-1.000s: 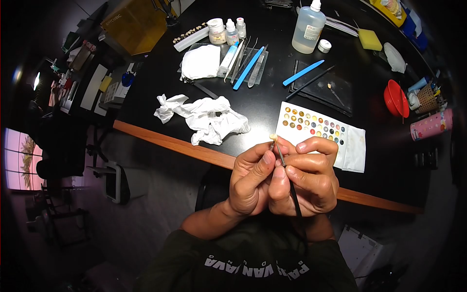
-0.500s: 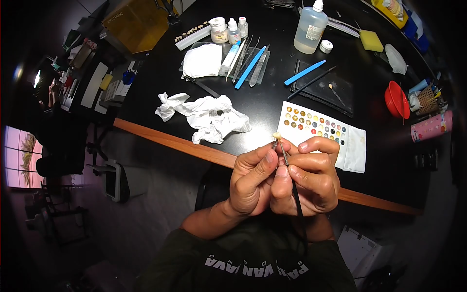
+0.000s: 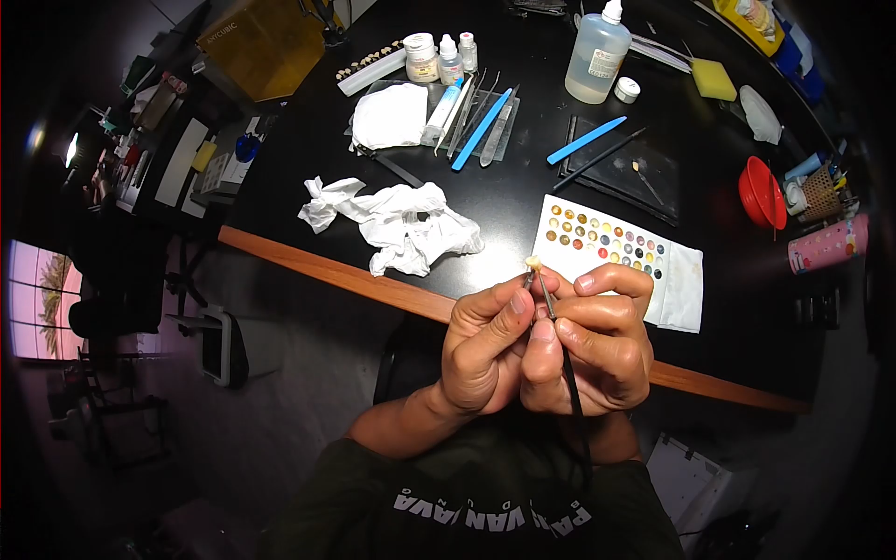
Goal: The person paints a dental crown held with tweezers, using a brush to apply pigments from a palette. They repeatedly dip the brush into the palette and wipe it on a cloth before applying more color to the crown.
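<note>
My left hand (image 3: 487, 347) pinches a thin metal holder between thumb and fingers. At its upper end sits a small cream-coloured dental crown (image 3: 533, 262). My right hand (image 3: 599, 343) grips a slim brush (image 3: 572, 385) with a black handle and metal ferrule, its tip pointing up and right at the crown. Both hands are close together, fingers nearly meeting, in front of the table edge. Just beyond them lies a white palette (image 3: 686, 285) with rows of coloured wells, partly covered by my right fingers.
Crumpled tissue (image 3: 411, 224) lies left of the hands. Behind it are a white pad (image 3: 390, 117), a blue-handled tool (image 3: 481, 131) and small jars (image 3: 421, 58). Further right stand a large clear bottle (image 3: 595, 61), a dark slab (image 3: 625, 173) and a red bowl (image 3: 761, 193).
Both hands hold nearly the same pose; the crown and brush tip have shifted only very slightly.
</note>
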### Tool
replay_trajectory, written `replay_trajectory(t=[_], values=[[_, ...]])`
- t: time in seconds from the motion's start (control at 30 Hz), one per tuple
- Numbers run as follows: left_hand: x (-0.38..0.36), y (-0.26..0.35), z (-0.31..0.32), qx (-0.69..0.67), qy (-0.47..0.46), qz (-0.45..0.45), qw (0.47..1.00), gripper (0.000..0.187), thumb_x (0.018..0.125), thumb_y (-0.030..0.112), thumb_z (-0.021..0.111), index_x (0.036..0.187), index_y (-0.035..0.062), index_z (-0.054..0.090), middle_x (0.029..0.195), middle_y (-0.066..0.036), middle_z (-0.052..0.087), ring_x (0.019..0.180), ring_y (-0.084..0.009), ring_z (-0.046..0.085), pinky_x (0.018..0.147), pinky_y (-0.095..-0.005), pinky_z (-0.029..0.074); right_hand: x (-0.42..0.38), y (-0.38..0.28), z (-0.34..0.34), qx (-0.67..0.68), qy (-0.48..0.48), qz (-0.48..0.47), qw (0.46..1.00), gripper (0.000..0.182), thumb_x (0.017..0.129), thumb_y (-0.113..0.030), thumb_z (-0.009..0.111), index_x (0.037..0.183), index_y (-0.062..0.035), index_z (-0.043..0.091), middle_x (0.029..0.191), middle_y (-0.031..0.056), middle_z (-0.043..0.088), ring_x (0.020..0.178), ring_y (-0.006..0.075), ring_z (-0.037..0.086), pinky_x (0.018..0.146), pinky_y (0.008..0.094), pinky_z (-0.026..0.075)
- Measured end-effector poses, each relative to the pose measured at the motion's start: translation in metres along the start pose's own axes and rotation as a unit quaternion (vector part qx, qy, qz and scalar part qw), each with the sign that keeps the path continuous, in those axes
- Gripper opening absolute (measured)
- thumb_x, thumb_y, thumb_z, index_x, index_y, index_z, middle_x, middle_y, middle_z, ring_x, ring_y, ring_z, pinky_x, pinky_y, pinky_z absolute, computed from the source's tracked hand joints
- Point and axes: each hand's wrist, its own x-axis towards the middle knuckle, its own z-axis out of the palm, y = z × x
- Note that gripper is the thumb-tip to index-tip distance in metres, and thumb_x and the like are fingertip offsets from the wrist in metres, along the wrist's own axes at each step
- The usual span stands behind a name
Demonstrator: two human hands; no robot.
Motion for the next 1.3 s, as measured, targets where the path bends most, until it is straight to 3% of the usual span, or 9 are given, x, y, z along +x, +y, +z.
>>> replay_trajectory(t=[0.47,1.3], values=[[-0.0004,-0.0009,-0.0005,-0.008,0.008,-0.003,1.000,0.029,0.111,0.011,0.053,0.131,-0.0056,0.066,0.122,-0.013,0.070,0.111,-0.0141,0.065,0.102,-0.0271,0.052,0.0006,-0.0009,-0.0007,0.002,-0.007,-0.002,1.000,0.029,0.077,0.007,0.078,0.099,-0.0058,0.065,0.088,0.0071,0.069,0.097,0.0261,0.060,0.076,0.0347,0.065],[0.0003,0.0001,0.0020,-0.006,0.001,0.001,1.000,0.031,0.112,0.014,0.052,0.132,-0.0059,0.065,0.122,-0.016,0.069,0.108,-0.0145,0.066,0.098,-0.0276,0.053,-0.0014,0.0006,-0.0014,0.004,-0.007,0.002,1.000,0.029,0.077,0.005,0.080,0.099,-0.0068,0.066,0.087,0.0064,0.070,0.095,0.0263,0.061,0.077,0.0344,0.062]])
